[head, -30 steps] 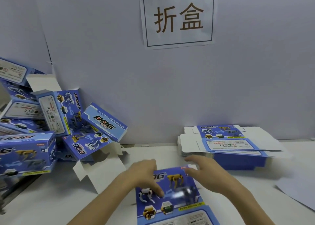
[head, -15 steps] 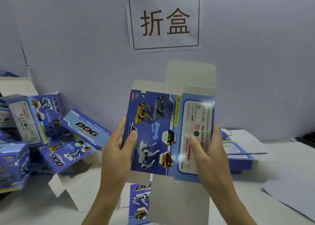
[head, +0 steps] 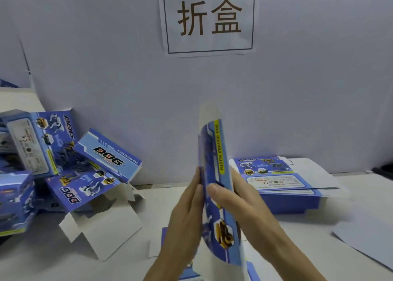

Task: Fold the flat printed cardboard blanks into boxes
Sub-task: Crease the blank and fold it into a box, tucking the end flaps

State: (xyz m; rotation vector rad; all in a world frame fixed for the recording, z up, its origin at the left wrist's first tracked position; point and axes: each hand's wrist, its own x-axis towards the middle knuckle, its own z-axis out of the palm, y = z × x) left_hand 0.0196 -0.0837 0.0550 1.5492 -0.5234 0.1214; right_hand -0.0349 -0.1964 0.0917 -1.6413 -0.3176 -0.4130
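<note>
I hold one blue printed cardboard blank (head: 214, 153) upright in front of me, turned almost edge-on, its white flap at the top. My left hand (head: 187, 214) lies flat against its left face with straight fingers. My right hand (head: 240, 204) grips the blank from the right, thumb across the printed front and fingers behind. Another flat blank (head: 170, 238) lies on the table under my hands. A stack of flat blanks (head: 276, 180) sits at the right by the wall.
A heap of folded blue boxes (head: 49, 153) fills the left side, one with open white flaps (head: 102, 229) reaching toward the middle. A paper sign (head: 209, 18) hangs on the grey wall. A grey sheet (head: 370, 238) lies at the right edge of the white table (head: 42, 259).
I lifted a blank off the table, held it facing me, then turned it nearly edge-on. My hands have come close together on either side of it.
</note>
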